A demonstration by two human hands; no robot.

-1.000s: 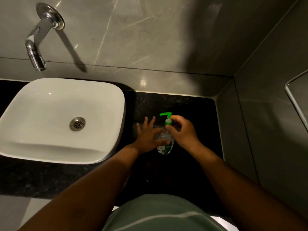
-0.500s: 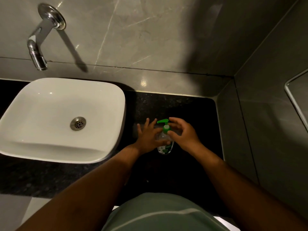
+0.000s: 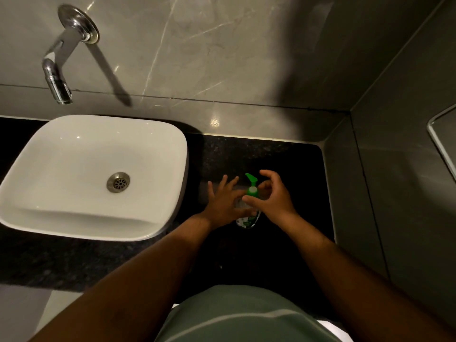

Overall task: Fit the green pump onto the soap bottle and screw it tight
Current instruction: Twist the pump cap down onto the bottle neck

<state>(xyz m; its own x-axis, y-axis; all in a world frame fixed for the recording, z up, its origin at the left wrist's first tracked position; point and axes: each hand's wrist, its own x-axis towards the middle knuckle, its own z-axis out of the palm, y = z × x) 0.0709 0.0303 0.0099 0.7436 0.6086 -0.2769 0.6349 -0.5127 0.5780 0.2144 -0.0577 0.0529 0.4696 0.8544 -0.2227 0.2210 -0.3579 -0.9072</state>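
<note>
Green pump (image 3: 252, 185) is seated upright on the bottle (image 3: 247, 219), which stands on the black counter (image 3: 283, 156), right of the basin (image 3: 74, 154). Its collar is pinched by the curled right hand (image 3: 275, 197). The bottle is steadied by the left hand (image 3: 223, 202), fingers straight and spread.

- Left hand (image 3: 222, 202): forearm reaches in from 7 o'clock, fingers (image 3: 222, 185) straight and splayed toward 12 o'clock.
- Right hand (image 3: 275, 197): forearm from 5 o'clock, thumb and curled fingers pinching the green pump (image 3: 252, 191) collar.
</note>
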